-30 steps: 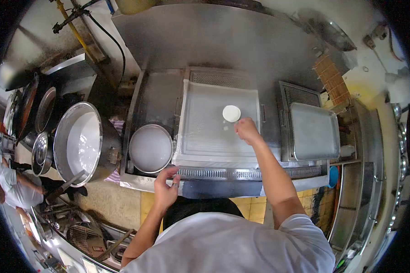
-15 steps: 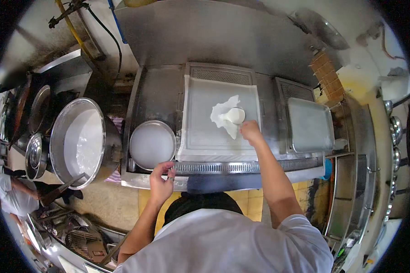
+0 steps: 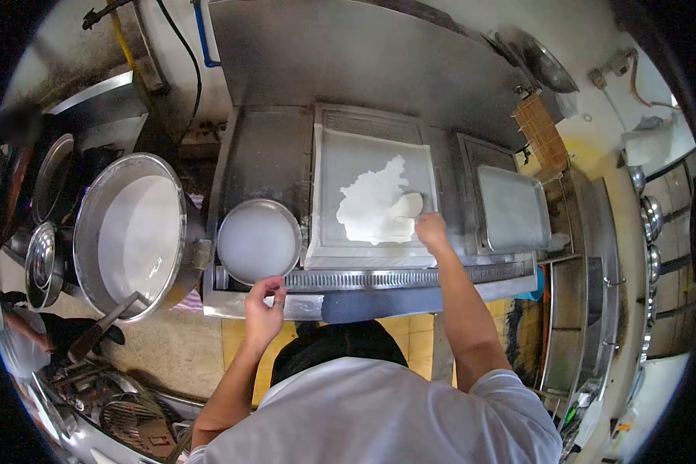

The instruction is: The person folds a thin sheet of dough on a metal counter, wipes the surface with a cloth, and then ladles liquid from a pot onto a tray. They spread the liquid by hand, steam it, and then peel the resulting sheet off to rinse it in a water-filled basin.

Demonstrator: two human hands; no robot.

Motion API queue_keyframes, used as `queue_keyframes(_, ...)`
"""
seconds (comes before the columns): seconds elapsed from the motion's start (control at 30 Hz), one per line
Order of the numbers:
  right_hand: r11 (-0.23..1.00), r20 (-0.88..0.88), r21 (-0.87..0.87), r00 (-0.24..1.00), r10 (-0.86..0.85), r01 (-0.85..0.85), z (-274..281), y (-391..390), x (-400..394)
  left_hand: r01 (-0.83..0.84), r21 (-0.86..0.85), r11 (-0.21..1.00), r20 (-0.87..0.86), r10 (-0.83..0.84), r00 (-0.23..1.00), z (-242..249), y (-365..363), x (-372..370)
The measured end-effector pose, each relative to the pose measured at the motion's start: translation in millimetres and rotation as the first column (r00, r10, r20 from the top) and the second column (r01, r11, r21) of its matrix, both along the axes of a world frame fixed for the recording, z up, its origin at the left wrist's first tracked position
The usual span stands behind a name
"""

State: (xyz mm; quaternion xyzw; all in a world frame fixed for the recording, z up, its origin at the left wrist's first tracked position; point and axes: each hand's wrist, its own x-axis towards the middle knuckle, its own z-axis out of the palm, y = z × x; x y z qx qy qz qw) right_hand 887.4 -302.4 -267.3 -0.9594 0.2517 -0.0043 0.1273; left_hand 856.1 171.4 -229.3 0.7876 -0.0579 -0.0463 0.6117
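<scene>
My right hand [image 3: 431, 228] is closed around the handle of a white ladle [image 3: 407, 206]. The ladle's bowl rests on or just over a pool of white batter [image 3: 371, 205] with an uneven edge. That batter lies on a pale cloth [image 3: 329, 155] spread over a steaming tray in the steel counter. My left hand [image 3: 264, 309] is at the counter's front edge, fingers loosely curled with a gap to the thumb. Its fingertips overlap the near rim of a round metal pan [image 3: 259, 242] of whitish liquid; whether they touch it I cannot tell.
On the left stands a large metal pot [image 3: 131, 236] of white liquid, a wooden-handled tool [image 3: 104, 329] leaning on its rim. A rectangular covered tray [image 3: 514, 209] sits to the right. Another person [image 3: 23, 336] is at the far left. A slotted steel strip [image 3: 363, 278] runs along the front.
The white pool has spread wider toward the left and front. My right hand has shifted slightly with the ladle. My left hand's fingers have curled in more. The view has tilted a little.
</scene>
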Motion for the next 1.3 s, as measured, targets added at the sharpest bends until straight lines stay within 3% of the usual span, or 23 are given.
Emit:
queue_keyframes(0.07, 0.997, -0.084, -0.077, 0.996, 0.018, -0.025, 2.6, -4.7, 12.7, -0.008, 0.002, 1.0, -0.009, 0.008, 1.0, 0.3, 2.3, 0.8)
queue_keyframes(0.17, 0.993, -0.047, -0.117, 0.999, -0.014, 0.008, -16.1, -21.3, 39.2, -0.018, -0.001, 1.0, -0.024, 0.018, 1.0, 1.5, -0.5, 1.8)
queue_keyframes(0.23, 0.996, 0.034, -0.084, 0.999, 0.025, -0.022, -15.5, -26.5, 51.8, -0.007, 0.009, 1.0, -0.058, 0.007, 0.998, 4.7, -5.0, 4.7)
queue_keyframes(0.4, 0.964, 0.151, -0.205, 0.968, 0.203, -0.17, -49.8, -61.4, 91.4, 0.054, 0.018, 0.998, 0.025, -0.054, 0.998, 3.4, -40.9, 21.5)
queue_keyframes(0.47, 0.982, 0.296, -0.121, 0.939, 0.176, -0.146, 1.3, -29.5, 90.8, 0.102, 0.034, 0.994, 0.054, -0.104, 0.993, -3.4, -62.8, 31.0)
queue_keyframes(0.57, 0.997, 0.38, 0.012, 0.922, 0.068, -0.079, 60.0, 5.7, 87.9, 0.167, 0.248, 0.954, 0.208, -0.221, 0.953, 9.0, -107.8, 44.8)
queue_keyframes(0.6, 0.996, 0.405, 0.027, 0.912, 0.063, -0.081, 62.8, 6.2, 86.7, 0.274, 0.312, 0.91, 0.08, -0.313, 0.946, 9.2, -121.7, 48.8)
queue_keyframes(0.7, 0.994, 0.47, 0.07, 0.882, 0.037, -0.079, 62.1, 4.2, 74.4, 0.317, 0.73, 0.605, 0.072, -0.53, 0.845, -10.0, -172.7, 55.9)
queue_keyframes(0.73, 0.994, 0.484, 0.083, 0.875, 0.02, -0.068, 60.1, 3.4, 67.4, 0.44, 0.779, 0.447, -0.122, -0.58, 0.805, -11.3, -188.3, 59.6)
queue_keyframes(0.93, 0.947, 0.475, 0.313, 0.875, -0.087, -0.076, 66.6, 0.4, 11.5, 0.356, 0.894, 0.273, -0.182, -0.504, 0.844, -37.1, -251.2, 97.3)
queue_keyframes(1.03, 0.931, 0.468, 0.356, 0.877, -0.104, -0.079, 72.5, -0.8, -8.7, 0.316, 0.881, 0.352, -0.121, -0.476, 0.871, -44.1, -273.1, 138.1)
queue_keyframes(1.17, 0.935, 0.49, 0.331, 0.87, -0.057, -0.125, 53.6, -17.8, -22.0, 0.213, 0.9, 0.382, -0.04, -0.413, 0.91, -62.6, -297.5, 195.1)
queue_keyframes(1.3, 0.902, 0.464, 0.418, 0.879, -0.108, -0.11, 65.6, -24.2, -26.7, 0.205, 0.892, 0.403, -0.035, -0.39, 0.92, -59.9, -305.9, 209.6)
